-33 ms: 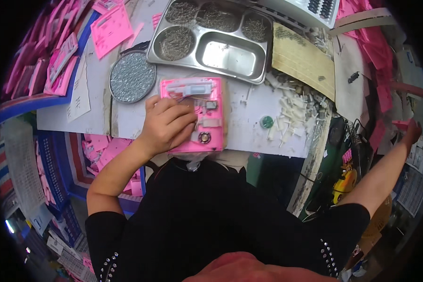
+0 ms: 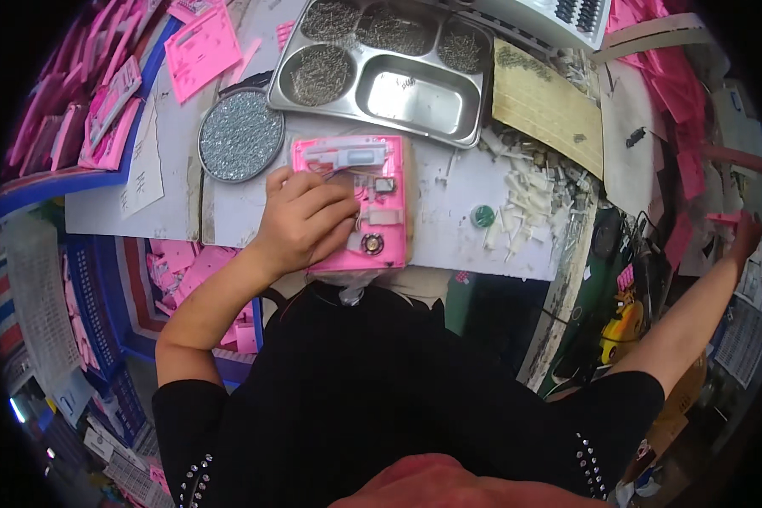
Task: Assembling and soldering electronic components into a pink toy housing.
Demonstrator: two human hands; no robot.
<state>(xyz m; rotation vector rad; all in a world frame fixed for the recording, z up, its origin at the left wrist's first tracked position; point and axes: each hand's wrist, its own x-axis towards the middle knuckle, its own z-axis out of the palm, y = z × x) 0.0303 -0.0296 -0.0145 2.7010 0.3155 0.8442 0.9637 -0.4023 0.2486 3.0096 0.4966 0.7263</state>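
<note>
Left hand (image 2: 300, 218) lies over the left half of an open pink plastic casing (image 2: 390, 222), back of the hand up, fingers bent and pointing right. Casing sits on the white worktop (image 2: 444, 245), directly in front of the torso, a tan edge showing beneath its right side. Grip: fingers curl onto the casing's inner face, their tips near its middle; the little finger is by the upper left edge. Cannot tell whether the fingertips pinch a part or only press down, since the underside of the hand is hidden.

Relative to the grip: pale display module (image 2: 360, 158) above the fingers, along the casing's far end; small square metal part (image 2: 384, 185) just right of the fingertips; round speaker-like part (image 2: 372, 244) to the right of the thumb side, near the close edge. Thin wires run between the module and the fingers.

Right hand (image 2: 743, 239) is far out at the right, well apart from the casing, beside a small pink piece (image 2: 721, 218); too small and distorted to tell whether it grasps that piece.

About the casing: round dish (image 2: 235, 180) of grey metallic bits to its upper left; steel compartment tray (image 2: 347, 105) beyond it, small metal pieces in several wells; green disc-shaped item (image 2: 483, 216) and scattered white plastic pieces (image 2: 521, 203) to the right
</note>
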